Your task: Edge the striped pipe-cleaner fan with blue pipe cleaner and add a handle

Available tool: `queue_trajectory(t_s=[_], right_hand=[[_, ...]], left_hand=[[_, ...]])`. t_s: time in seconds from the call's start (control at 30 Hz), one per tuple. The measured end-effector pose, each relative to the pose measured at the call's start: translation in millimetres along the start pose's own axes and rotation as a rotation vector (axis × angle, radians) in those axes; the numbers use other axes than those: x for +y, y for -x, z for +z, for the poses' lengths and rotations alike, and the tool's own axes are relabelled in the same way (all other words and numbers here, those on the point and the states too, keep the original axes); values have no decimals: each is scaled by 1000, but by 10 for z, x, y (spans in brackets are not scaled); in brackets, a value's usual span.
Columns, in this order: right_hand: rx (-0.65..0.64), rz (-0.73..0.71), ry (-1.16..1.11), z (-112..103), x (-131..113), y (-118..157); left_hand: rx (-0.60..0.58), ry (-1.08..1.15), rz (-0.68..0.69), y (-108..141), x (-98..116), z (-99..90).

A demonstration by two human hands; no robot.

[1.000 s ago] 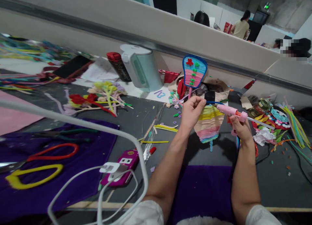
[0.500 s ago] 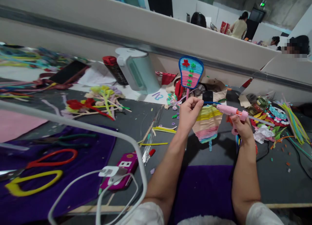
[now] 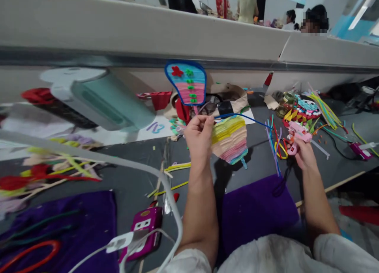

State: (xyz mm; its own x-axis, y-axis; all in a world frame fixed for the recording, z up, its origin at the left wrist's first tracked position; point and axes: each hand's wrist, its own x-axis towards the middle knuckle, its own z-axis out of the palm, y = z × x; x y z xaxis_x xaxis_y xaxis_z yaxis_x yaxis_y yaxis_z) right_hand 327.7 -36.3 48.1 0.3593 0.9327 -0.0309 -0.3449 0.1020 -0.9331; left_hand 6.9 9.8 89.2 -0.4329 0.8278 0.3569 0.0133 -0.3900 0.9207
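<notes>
My left hand (image 3: 201, 137) is pinched at the upper left edge of a striped, fan-shaped panel (image 3: 232, 141) in yellow, peach, pink and blue, with a short blue stub at its lower end. From those fingers a blue pipe cleaner (image 3: 251, 118) runs along the panel's top edge, its far part curving loose to the right. My right hand (image 3: 304, 152) grips a pink hot glue gun (image 3: 299, 131), held apart from the panel with a glue stick out of its back. Behind my left hand stands a blue-rimmed fan (image 3: 189, 83) with red and green decorations.
A pale green kettle (image 3: 109, 99) stands at the left near a partition (image 3: 148, 28). Purple cloths (image 3: 257, 206), a magenta power bank (image 3: 143, 229) and loose pipe cleaners (image 3: 275, 146) lie on the grey table. A white cable-like bar (image 3: 142, 166) crosses the left foreground. People are beyond the partition.
The glue gun has moved right, away from the panel's top edge. The blue pipe cleaner's loose length now shows. My view has turned to the right; my left hand still holds the panel.
</notes>
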Motion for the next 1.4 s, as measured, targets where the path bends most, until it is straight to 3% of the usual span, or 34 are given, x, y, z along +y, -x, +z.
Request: queue_trajectory(t_s=[0.13, 0.23, 0.47, 0.7, 0.8, 0.9, 0.97, 1.03, 1.13, 1.27, 1.3, 1.4], right_hand=[[135, 110, 76, -620, 179, 112], [181, 84, -40, -838, 252, 112], [246, 56, -271, -777, 431, -167], [246, 169, -148, -777, 564, -111], [202, 127, 22, -878, 490, 41], [144, 20, 635, -918, 275, 180], [144, -70, 752, -784, 63, 257], [46, -259, 841, -469, -167, 320], [-197, -427, 735, 236, -449, 362], [-325, -742, 692, 1066, -616, 333], [-348, -745, 699, 1191, -626, 323], [-614, -578, 884, 1355, -582, 269]], left_hand=[[11, -5, -5, -22, -27, 6], [24, 16, 6, -53, -86, 10], [-2, 26, 19, -62, -138, 5], [-17, 19, 33, -33, -67, 22], [-36, 19, 25, -16, -65, 21], [-52, 34, 18, 3, -63, 20], [-65, 36, 20, 20, -49, 26], [-77, 29, 31, 41, -20, 38], [-93, 28, 50, 71, 41, 65], [-112, 3, 75, 106, 120, 93], [-109, -9, 84, 114, 133, 98], [-91, -31, 100, 135, 142, 106]])
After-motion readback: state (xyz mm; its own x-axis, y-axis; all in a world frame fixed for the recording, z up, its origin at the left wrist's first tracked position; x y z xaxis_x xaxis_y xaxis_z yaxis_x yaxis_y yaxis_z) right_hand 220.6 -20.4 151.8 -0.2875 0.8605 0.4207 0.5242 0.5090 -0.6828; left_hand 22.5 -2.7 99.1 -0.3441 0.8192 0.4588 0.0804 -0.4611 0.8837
